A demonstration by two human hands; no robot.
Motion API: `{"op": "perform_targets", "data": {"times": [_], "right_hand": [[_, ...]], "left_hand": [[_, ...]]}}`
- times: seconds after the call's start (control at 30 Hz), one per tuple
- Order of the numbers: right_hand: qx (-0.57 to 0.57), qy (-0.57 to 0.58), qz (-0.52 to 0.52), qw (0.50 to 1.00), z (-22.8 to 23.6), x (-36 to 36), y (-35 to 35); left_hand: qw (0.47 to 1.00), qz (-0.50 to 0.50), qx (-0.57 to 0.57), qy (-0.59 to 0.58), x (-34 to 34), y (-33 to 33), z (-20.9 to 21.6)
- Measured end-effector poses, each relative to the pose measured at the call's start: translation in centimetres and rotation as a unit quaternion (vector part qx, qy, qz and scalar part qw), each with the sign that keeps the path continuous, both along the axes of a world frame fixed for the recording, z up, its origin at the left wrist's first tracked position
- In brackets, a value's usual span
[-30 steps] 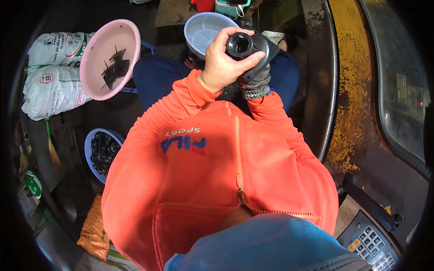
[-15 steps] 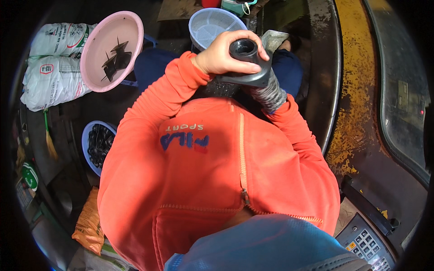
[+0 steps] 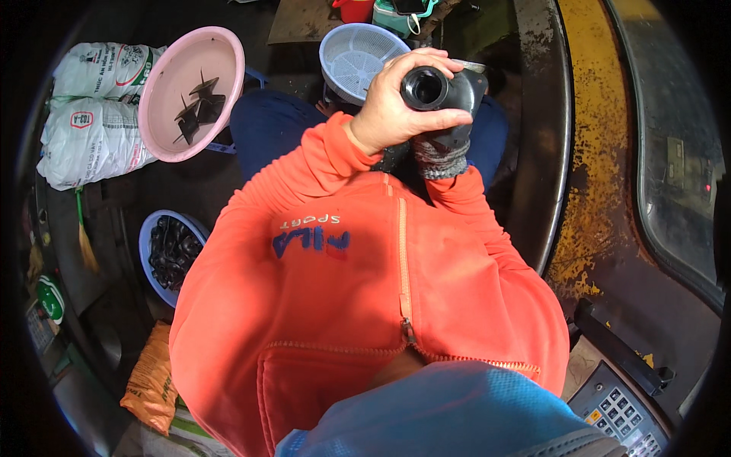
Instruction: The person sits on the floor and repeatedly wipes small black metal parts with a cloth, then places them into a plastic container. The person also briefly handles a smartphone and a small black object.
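A black plastic part (image 3: 463, 90) with a round, hollow neck and a broad, squarish body is held up in front of my chest. My bare left hand (image 3: 392, 103) curls around its neck from the left, thumb on the near side and fingers on the far side. From below and to the right, my right hand (image 3: 442, 158), in a grey knitted glove, supports the body; its fingers are mostly hidden behind the part. The open end of the neck faces up toward me. Just beyond my left hand is a light-blue mesh basket (image 3: 326, 57).
A pink basin (image 3: 152, 126) at left holds several dark, pointed pieces (image 3: 204, 107). Below it, a blue basin (image 3: 145, 263) is filled with black parts. White sacks (image 3: 91, 141) lie at far left, an orange bag (image 3: 151, 381) lower left. Rusty yellow-brown machinery (image 3: 594, 183) and a keypad panel (image 3: 620, 411) stand at right.
Both hands have shifted a little to the right with the black part. The part has turned, so its body now shows to the right of the neck rather than below it.
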State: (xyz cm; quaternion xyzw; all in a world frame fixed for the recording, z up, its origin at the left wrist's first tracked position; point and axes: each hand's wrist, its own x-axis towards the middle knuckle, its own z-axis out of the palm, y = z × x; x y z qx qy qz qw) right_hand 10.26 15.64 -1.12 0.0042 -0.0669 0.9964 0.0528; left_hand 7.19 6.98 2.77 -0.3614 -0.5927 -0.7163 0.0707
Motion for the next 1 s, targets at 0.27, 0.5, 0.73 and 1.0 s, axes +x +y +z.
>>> {"op": "perform_targets", "data": {"times": [0.27,0.5,0.73,1.0], "right_hand": [[0.472,0.032,-0.018,0.881,-0.1,1.6,2.3],[0.716,0.133,0.054,0.684,0.8,2.0,4.2],[0.521,0.111,0.221,0.817,-1.4,2.7,4.2],[0.101,-0.143,0.28,0.944,1.6,3.1,3.9]], "left_hand": [[1.0,-0.022,-0.009,0.0,-0.2,-0.8,0.1],[0.961,-0.261,-0.021,-0.088,-0.9,-2.7,-0.1],[0.87,-0.476,0.04,-0.126,-2.7,-2.4,-1.9],[0.592,-0.389,0.529,-0.467,-3.2,-2.8,-5.4]]}}
